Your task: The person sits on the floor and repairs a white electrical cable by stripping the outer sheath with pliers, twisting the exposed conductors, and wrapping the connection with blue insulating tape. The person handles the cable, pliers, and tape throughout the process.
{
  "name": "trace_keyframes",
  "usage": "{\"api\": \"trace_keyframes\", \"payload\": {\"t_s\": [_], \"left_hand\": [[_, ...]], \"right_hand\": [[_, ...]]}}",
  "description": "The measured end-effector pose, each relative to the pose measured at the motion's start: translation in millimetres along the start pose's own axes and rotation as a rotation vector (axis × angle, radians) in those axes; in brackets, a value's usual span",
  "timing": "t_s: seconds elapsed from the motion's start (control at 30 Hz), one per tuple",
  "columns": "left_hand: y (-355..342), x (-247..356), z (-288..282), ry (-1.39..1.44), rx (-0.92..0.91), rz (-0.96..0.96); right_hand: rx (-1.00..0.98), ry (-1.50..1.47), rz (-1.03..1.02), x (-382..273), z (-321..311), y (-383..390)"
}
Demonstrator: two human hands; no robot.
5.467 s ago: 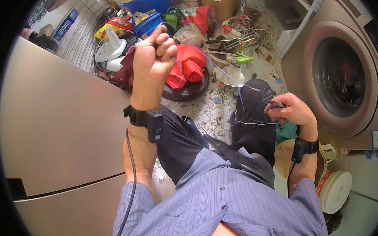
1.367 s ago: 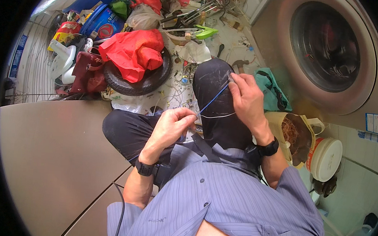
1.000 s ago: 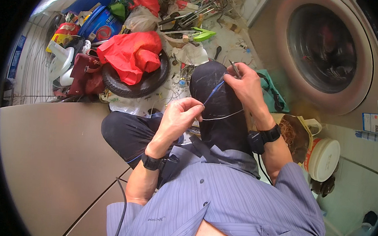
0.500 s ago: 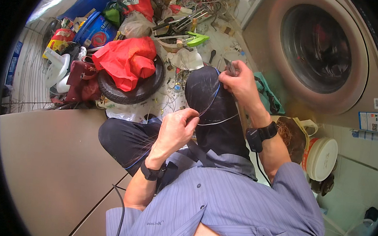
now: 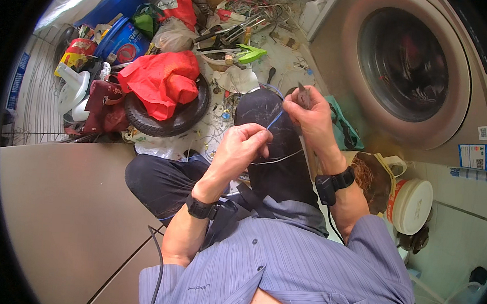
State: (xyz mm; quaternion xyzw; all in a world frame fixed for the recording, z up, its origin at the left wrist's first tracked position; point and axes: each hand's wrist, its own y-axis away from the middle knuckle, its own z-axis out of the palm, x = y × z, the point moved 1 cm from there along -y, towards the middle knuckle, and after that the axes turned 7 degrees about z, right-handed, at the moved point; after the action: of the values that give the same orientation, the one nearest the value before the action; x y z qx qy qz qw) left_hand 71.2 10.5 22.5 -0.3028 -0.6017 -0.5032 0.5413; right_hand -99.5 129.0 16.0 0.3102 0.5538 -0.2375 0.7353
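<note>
My left hand (image 5: 241, 151) is closed in a pinch over my raised knee, gripping a thin blue wire (image 5: 276, 119). The wire runs up from those fingertips towards my right hand (image 5: 315, 116), and a blue length also arcs over the top of the knee. My right hand is closed around a small dark grey metal tool with a pointed tip (image 5: 303, 96); the fingers hide most of it, so its exact kind is unclear. Across my dark trouser leg, below the hands, lies a white wire (image 5: 279, 160).
Left of my knee a red bag (image 5: 161, 80) lies on a black tyre (image 5: 170, 124). Tools, a green-handled item (image 5: 252, 53) and wire scraps litter the floor ahead. A washing machine (image 5: 344, 52) stands on the right, near a bag of copper-coloured wire (image 5: 367, 176) and a white-lidded bucket (image 5: 413, 207).
My left hand has moved up and right, nearer the right hand, with the blue wire in its pinch. The tool in my right hand has turned and shifted slightly right.
</note>
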Motion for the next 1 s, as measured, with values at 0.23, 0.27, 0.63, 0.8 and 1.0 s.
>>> {"api": "trace_keyframes", "payload": {"t_s": [0.23, 0.27, 0.63, 0.8, 1.0], "left_hand": [[2.5, 4.5, 14.2, -0.759, 0.212, 0.332], [4.1, 5.4, 16.1, -0.784, 0.211, 0.355], [9.4, -8.1, 18.9, -0.650, 0.375, 0.330], [8.1, -16.9, 17.7, -0.464, 0.412, 0.214], [6.6, -14.5, 20.0, -0.425, 0.415, 0.155]], "right_hand": [[-0.004, 0.411, 0.324, 2.9, -13.6, -17.9], [-0.039, 0.475, 0.334, 1.9, -14.5, -23.7], [-0.114, -0.010, 0.308, 15.1, -22.6, -42.6], [-0.096, -0.017, 0.295, 35.8, -36.4, -47.6], [-0.060, 0.074, 0.393, 56.2, -47.3, -49.9]]}}
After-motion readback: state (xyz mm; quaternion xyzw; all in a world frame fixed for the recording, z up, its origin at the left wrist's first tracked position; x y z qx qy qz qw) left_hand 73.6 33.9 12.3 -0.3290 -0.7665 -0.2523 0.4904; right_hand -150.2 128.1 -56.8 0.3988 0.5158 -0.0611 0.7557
